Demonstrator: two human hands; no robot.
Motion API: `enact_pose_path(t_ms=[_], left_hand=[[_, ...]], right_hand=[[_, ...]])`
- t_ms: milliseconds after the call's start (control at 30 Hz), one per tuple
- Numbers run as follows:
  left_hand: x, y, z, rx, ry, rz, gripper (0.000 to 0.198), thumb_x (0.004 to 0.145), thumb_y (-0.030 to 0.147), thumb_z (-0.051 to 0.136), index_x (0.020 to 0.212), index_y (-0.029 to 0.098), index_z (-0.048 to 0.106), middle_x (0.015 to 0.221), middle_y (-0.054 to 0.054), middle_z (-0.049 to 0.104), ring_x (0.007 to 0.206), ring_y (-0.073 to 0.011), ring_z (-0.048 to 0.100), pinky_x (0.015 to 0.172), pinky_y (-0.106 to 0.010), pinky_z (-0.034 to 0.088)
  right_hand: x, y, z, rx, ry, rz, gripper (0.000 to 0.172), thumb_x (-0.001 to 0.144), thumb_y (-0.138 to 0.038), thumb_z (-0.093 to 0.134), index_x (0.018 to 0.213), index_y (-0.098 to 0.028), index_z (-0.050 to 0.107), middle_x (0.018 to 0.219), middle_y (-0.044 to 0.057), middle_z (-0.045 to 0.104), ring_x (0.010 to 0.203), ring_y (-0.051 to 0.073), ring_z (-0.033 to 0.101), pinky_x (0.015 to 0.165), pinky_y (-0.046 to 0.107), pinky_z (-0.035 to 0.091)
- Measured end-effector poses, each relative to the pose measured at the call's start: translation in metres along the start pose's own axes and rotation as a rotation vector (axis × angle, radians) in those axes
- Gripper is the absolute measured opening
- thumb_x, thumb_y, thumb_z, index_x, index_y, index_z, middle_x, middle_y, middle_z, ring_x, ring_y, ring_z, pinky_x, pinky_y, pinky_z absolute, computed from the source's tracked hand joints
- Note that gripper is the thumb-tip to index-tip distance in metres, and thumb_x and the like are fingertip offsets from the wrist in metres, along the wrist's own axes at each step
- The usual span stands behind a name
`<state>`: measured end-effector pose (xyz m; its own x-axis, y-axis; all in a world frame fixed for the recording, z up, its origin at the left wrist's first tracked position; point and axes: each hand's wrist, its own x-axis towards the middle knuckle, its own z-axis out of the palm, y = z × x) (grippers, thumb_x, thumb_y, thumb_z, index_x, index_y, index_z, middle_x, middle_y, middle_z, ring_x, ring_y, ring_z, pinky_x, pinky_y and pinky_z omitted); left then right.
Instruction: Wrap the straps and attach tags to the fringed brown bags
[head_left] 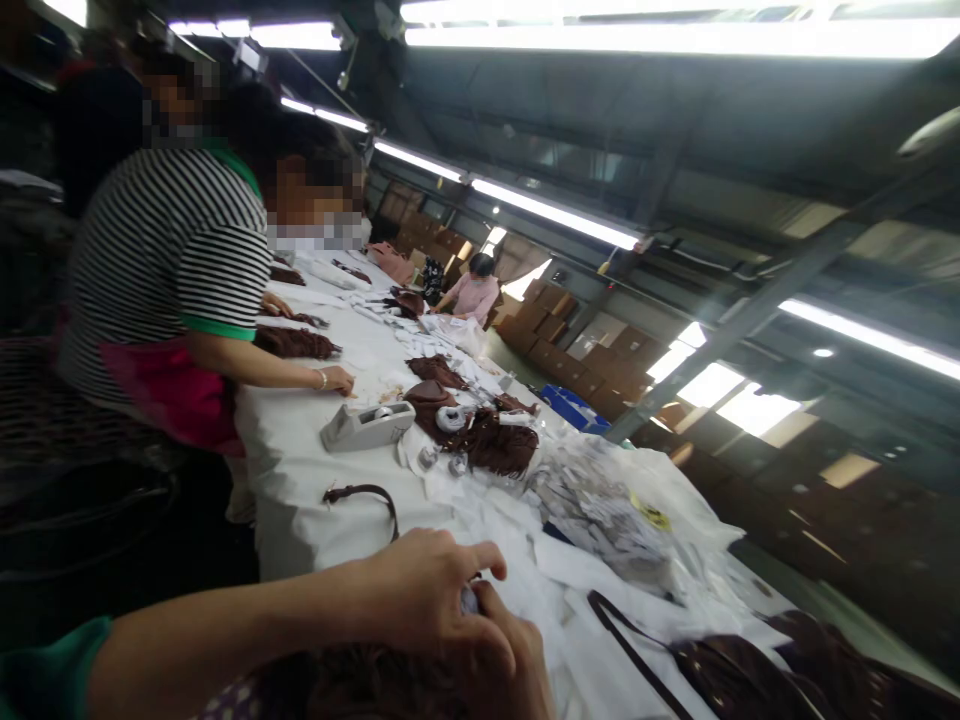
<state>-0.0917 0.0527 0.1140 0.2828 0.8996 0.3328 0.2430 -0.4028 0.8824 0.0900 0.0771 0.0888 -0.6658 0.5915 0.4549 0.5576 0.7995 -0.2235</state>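
At the bottom centre my left hand (424, 590) reaches in from the left, its fingers closed around a small greyish-white wad (470, 598). My right hand (521, 645) meets it from below, with fingers bent against the same wad; most of this hand is hidden or out of frame. Under both hands lies a dark brown, ruffled or fringed piece (360, 685), cut off by the lower edge. Just beyond my left hand, a brown buckled strap (367, 492) curves over the white-covered table (300, 520).
A grey tape dispenser (367, 428) stands ahead, beside brown fringed bags (495, 440). Clear plastic and white paper pieces (600, 500) are heaped at right. Brown strapped bags (742, 675) lie lower right. A co-worker in stripes (165, 230) leans over the table's left side.
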Motion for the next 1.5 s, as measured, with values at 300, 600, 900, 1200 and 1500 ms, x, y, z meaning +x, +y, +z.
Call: enact_pose_path(t_ms=[300,600,900,1200,1500], left_hand=[[0.019,-0.009,-0.001,-0.733,0.479,-0.104,0.039,0.071,0.05,0.07,0.08,0.02,0.047,0.045,0.011,0.037,0.034,-0.0026,0.024,0.034,-0.014,0.015],[0.031,-0.016,-0.013,-0.766,0.695,-0.103,0.041,0.066,0.046,0.075,0.076,0.021,0.045,0.044,0.013,0.037,0.029,-0.0018,0.027,0.028,-0.012,0.018],[0.033,-0.048,-0.061,-0.751,0.957,-0.125,0.043,0.056,0.037,0.082,0.071,0.019,0.047,0.045,0.012,0.046,0.029,-0.0047,0.037,0.028,-0.015,0.027],[0.033,-0.081,-0.043,-0.627,0.882,-0.236,0.042,0.057,0.038,0.081,0.076,0.019,0.049,0.047,0.012,0.045,0.032,-0.0054,0.04,0.03,-0.014,0.028],[0.032,-0.065,-0.004,-0.438,0.589,-0.181,0.038,0.07,0.045,0.073,0.086,0.022,0.047,0.047,0.013,0.033,0.032,-0.0025,0.026,0.031,-0.012,0.022]], right_hand=[[-0.02,0.016,0.005,0.043,0.036,0.261,0.031,0.094,-0.043,0.038,0.08,-0.02,0.054,0.061,0.0,0.06,0.053,0.014,0.057,0.05,0.021,0.039],[-0.037,0.053,0.011,-0.145,0.134,0.17,0.024,0.096,-0.029,0.034,0.093,-0.018,0.056,0.072,0.003,0.062,0.061,0.015,0.059,0.057,0.023,0.045],[-0.09,0.129,0.041,-0.394,0.106,0.405,0.028,0.089,-0.012,0.036,0.1,-0.017,0.061,0.085,0.008,0.07,0.072,0.018,0.065,0.066,0.026,0.046],[-0.093,0.172,0.019,-0.461,-0.053,0.75,0.024,0.092,-0.015,0.04,0.108,-0.015,0.059,0.092,0.012,0.07,0.081,0.022,0.066,0.069,0.029,0.041],[-0.07,0.138,0.003,-0.271,0.033,0.346,0.068,0.08,-0.051,0.063,0.134,-0.012,0.045,0.135,0.021,0.049,0.13,0.032,0.039,0.106,0.049,0.027]])
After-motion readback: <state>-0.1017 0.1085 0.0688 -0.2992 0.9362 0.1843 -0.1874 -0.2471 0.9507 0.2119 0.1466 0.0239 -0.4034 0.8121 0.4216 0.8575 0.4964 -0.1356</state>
